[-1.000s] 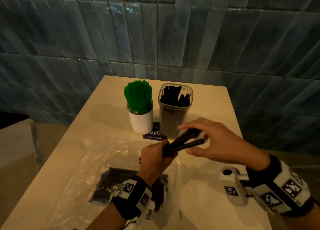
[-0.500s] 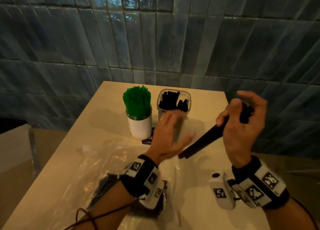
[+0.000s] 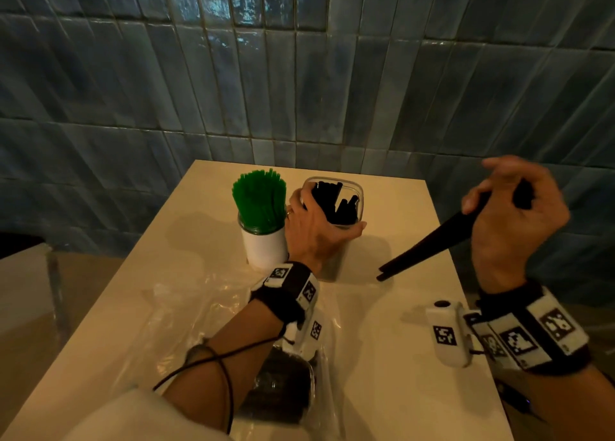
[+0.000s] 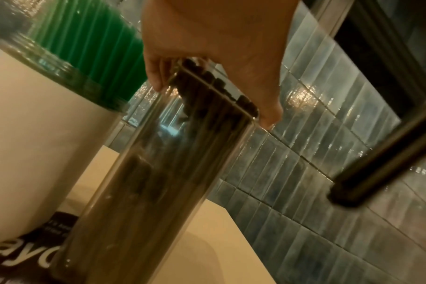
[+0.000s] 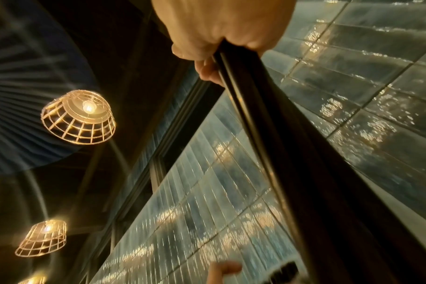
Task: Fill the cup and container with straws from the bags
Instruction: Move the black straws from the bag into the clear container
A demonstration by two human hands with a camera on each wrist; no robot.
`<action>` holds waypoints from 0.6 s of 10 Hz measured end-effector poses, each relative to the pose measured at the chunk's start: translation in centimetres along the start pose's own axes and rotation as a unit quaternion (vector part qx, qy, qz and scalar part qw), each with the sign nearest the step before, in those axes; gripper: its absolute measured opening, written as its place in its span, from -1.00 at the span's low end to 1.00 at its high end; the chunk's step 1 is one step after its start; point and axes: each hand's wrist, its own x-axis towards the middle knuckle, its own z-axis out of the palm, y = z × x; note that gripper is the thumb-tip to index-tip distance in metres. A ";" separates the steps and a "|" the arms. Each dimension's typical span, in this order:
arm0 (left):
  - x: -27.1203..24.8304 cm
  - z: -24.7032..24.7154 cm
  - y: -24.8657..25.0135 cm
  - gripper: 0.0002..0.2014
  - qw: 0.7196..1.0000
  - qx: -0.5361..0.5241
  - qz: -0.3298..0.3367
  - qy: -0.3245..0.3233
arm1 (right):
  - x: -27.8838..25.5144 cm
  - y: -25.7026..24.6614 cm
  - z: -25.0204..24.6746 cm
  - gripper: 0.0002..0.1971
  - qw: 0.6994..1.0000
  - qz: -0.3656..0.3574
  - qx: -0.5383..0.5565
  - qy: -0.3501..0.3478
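Curled round the top of the clear container (image 3: 346, 241), our left hand (image 3: 312, 231) grips it at the rim, thumb on the near right corner, fingers on the left side. Our right hand (image 3: 512, 214), raised to the right, clasps a bundle of black straws (image 3: 429, 249) slanting down toward the table (image 3: 392, 357). Black straws already stand in the container. Just left of it, the white cup (image 3: 264, 249) is packed with green straws (image 3: 259, 201). Nearer us lies a clear bag (image 3: 186, 327) with dark straws inside.
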 end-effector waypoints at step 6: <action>-11.4 -0.4 -3.3 -0.12 0.993 0.044 0.077 0.075 | 0.5 -3.9 3.6 -0.88 0.985 -0.004 0.170 0.004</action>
